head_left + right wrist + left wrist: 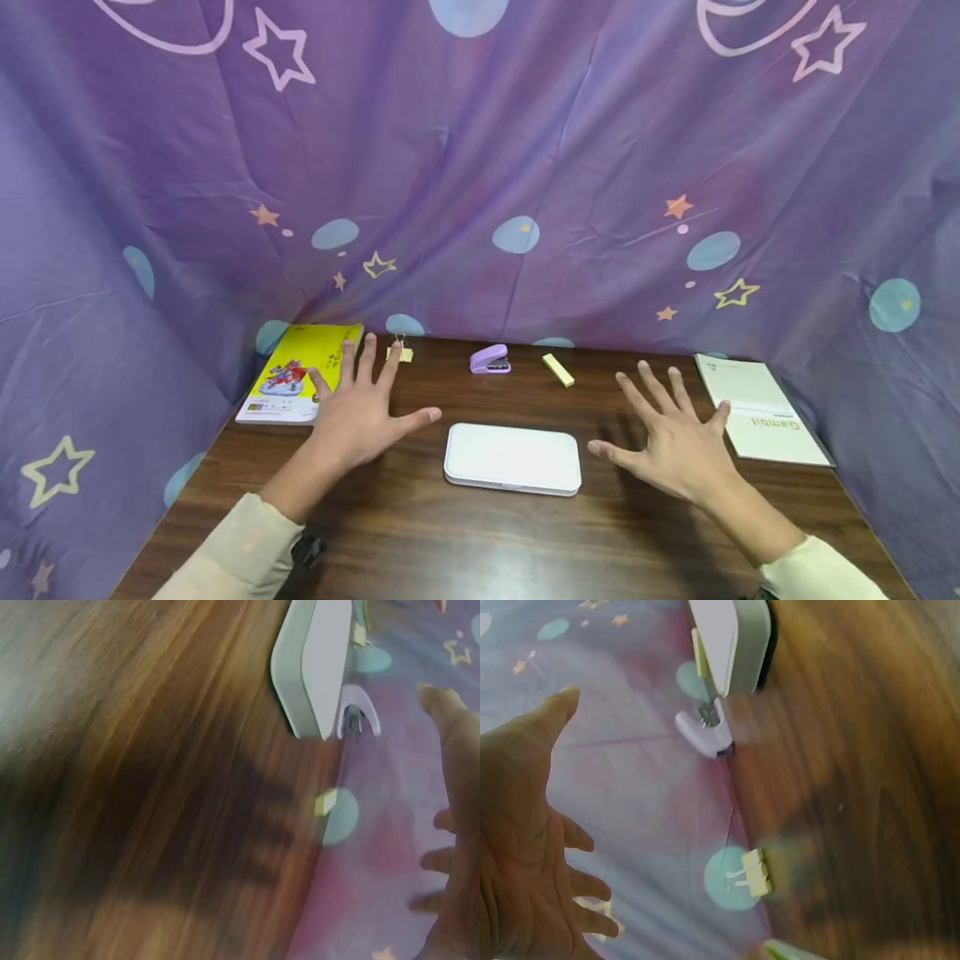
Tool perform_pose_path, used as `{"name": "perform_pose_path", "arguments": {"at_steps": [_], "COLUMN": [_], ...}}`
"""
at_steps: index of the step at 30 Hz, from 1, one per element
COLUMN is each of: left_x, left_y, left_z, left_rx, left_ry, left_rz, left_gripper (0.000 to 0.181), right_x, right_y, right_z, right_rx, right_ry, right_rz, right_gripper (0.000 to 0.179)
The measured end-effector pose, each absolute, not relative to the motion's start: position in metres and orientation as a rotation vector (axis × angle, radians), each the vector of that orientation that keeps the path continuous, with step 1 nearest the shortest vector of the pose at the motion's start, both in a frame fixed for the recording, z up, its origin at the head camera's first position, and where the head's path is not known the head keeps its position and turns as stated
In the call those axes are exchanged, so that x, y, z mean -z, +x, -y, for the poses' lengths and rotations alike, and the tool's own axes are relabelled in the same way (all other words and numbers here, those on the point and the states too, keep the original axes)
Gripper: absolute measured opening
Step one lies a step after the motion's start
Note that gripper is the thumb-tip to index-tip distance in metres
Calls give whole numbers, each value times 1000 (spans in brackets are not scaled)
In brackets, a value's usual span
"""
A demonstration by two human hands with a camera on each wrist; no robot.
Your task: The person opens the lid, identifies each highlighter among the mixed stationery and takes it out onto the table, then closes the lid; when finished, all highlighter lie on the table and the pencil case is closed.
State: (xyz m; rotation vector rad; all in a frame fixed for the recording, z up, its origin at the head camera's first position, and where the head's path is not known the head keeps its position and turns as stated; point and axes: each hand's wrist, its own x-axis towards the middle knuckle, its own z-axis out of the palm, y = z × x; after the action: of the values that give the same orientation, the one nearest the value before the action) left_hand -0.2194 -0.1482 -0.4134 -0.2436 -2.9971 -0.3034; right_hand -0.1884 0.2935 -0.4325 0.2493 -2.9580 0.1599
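Both hands hover over a dark wooden table with fingers spread, holding nothing. The left hand (356,421) is left of a white flat case (512,458), partly in front of a yellow-covered book (307,367). Just beyond its fingertips sits a yellow binder clip (405,355), also seen in the left wrist view as a clip (756,873) with pale handles. On the other side of the case, the right hand (678,446) is near an open notepad (772,417) printed "Gambit". A purple stapler (490,359) and a small pale yellow bar (558,370) lie behind the case.
A purple curtain (465,167) with stars and dots hangs behind the table and along both sides. The brown table top (480,542) extends toward the person in front of the case. A dark band shows at the left sleeve (240,542).
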Motion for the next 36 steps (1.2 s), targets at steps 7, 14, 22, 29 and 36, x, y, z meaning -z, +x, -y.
{"name": "perform_pose_path", "arguments": {"at_steps": [7, 14, 22, 29, 36], "left_x": [429, 454, 480, 494, 503], "left_y": [-221, -220, -217, -216, -217], "left_z": [127, 109, 95, 91, 92], "left_rx": [298, 314, 284, 288, 302], "left_ry": [-366, -477, -614, -697, -774], "left_rz": [3076, 3136, 3128, 3109, 3054], "left_gripper": [129, 129, 129, 125, 114], "right_x": [439, 452, 474, 493, 509], "right_y": [-203, -210, -211, -209, -208], "right_z": [-254, -221, -198, -185, -183], "right_rx": [-142, -119, -88, -114, -73], "right_ry": [461, 616, 749, 851, 889], "right_rz": [2902, 2879, 2898, 2918, 2878], "right_gripper": [121, 122, 121, 118, 112]}}
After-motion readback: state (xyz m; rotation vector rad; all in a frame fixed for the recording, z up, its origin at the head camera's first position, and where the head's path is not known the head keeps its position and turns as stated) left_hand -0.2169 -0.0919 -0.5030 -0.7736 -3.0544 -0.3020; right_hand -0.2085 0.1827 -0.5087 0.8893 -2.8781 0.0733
